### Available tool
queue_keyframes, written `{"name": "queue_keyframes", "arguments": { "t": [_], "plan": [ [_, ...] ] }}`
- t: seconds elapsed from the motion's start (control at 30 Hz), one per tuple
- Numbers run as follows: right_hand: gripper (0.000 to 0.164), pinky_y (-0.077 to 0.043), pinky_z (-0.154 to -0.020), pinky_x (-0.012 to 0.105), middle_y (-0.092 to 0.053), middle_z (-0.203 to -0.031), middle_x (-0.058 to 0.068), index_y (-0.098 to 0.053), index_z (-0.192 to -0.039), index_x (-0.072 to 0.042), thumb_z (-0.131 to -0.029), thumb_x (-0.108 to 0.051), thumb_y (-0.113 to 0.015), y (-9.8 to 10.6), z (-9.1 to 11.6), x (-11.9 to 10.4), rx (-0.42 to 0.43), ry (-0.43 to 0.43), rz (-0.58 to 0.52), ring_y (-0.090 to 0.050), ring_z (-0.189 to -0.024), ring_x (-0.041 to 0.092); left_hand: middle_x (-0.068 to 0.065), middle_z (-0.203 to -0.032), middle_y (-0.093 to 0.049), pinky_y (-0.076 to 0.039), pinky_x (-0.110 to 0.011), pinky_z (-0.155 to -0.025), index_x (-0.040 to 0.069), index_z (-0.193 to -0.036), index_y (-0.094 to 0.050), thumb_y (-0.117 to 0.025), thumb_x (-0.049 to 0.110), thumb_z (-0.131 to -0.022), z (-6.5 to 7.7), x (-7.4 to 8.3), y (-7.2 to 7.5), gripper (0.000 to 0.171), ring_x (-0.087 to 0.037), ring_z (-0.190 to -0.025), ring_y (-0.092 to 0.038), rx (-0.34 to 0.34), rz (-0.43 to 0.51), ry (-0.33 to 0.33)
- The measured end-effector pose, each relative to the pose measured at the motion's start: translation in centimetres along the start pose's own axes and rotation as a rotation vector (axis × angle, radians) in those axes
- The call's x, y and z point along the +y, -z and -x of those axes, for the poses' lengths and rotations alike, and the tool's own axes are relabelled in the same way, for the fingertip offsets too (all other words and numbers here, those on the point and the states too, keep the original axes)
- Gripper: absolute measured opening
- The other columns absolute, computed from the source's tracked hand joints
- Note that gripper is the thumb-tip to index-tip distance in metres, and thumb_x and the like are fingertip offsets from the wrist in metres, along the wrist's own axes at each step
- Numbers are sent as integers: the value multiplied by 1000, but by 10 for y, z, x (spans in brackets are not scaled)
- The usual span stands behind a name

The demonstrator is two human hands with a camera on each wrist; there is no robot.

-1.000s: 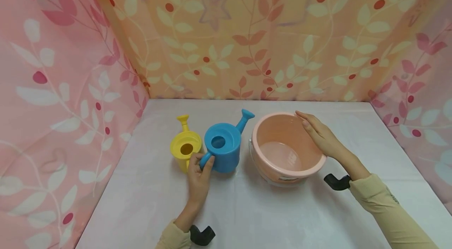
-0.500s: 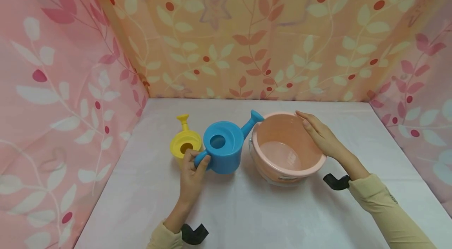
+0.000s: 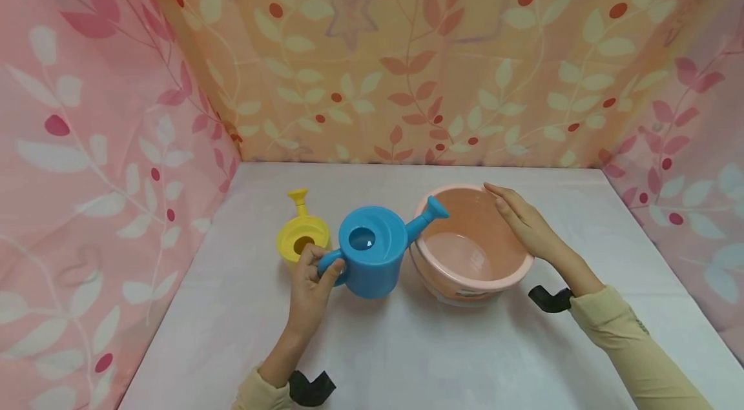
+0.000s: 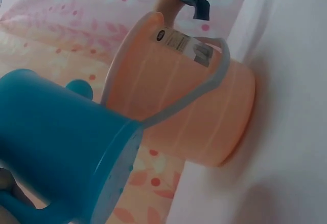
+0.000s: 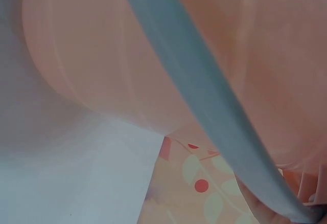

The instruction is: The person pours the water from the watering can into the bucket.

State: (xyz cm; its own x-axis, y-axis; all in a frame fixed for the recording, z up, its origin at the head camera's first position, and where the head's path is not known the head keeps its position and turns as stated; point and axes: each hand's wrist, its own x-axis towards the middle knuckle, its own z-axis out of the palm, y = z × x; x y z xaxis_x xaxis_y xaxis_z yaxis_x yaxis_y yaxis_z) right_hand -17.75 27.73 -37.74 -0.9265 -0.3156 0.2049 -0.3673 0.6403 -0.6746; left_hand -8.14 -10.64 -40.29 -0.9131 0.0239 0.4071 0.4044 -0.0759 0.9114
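Note:
My left hand point(image 3: 310, 284) grips the handle of a blue watering can point(image 3: 372, 261) with fingers and thumb. The can is tilted a little to the right, and its spout head overlaps the left rim of a pink bucket point(image 3: 465, 268) in the head view. From the left wrist, the blue can's point(image 4: 66, 137) underside shows, lifted off the table. My right hand point(image 3: 526, 223) lies with straight fingers along the bucket's right rim. A pale grey bail handle point(image 5: 189, 75) hangs down the bucket's side. Behind my left hand stands a yellow watering can point(image 3: 302, 235), partly covered by the fingers.
A white cloth covers the table point(image 3: 465, 358). Patterned fabric walls rise at the back point(image 3: 407, 61) and on both sides. A printed label point(image 4: 184, 47) is stuck on the bucket's outer wall. Each wrist carries a black mount point(image 3: 549, 299).
My left hand has raised the blue watering can and brought it slightly right, so its spout now reaches over the bucket's rim. The right hand stays on the bucket.

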Motion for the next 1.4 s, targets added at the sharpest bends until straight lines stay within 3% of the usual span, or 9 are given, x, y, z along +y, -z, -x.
{"name": "queue_keyframes", "arguments": {
  "t": [0.1,0.33,0.63,0.9,1.4],
  "plan": [
    [43,-25,-100,63,-36,-144,14,-34,-144,-15,-102,-26,-33,0,0,1,4,1,-2,-31,-132,37,-13,-80,-56,-52,-28,-79,-6,-100,-41,-53,0,-92,-2,0,1,16,-17,-77,-55,-16,2,15],
    [43,-25,-101,62,-36,-144,14,-35,-143,-15,-102,-27,-34,0,1,2,9,-7,-4,-31,-132,37,1,-90,-65,-52,-27,-81,-5,-102,-44,-56,0,-90,-10,1,8,18,-10,-85,-60,-40,-29,46],
    [43,-25,-100,62,-36,-144,13,-35,-143,-16,-102,-26,-33,-1,1,2,2,1,-8,-31,-132,36,5,-98,-66,-50,-25,-86,-9,-104,-47,-56,-4,-89,-22,5,13,18,-9,-94,-62,-97,-47,-21],
    [42,-26,-101,61,-36,-144,12,-35,-143,-16,-102,-26,-33,-1,1,1,5,2,-11,-32,-132,35,7,-99,-66,-49,-24,-87,-7,-102,-49,-58,-3,-88,-31,12,16,17,-9,-98,-62,-127,-81,-15],
    [42,-26,-102,59,-37,-143,12,-37,-142,-12,-102,-26,-33,-2,-2,1,12,21,-17,-32,-132,33,4,-101,-65,-46,-27,-92,-4,-104,-50,-59,5,-89,-42,23,15,20,-13,-103,-61,-122,-123,70]
  ]
}}
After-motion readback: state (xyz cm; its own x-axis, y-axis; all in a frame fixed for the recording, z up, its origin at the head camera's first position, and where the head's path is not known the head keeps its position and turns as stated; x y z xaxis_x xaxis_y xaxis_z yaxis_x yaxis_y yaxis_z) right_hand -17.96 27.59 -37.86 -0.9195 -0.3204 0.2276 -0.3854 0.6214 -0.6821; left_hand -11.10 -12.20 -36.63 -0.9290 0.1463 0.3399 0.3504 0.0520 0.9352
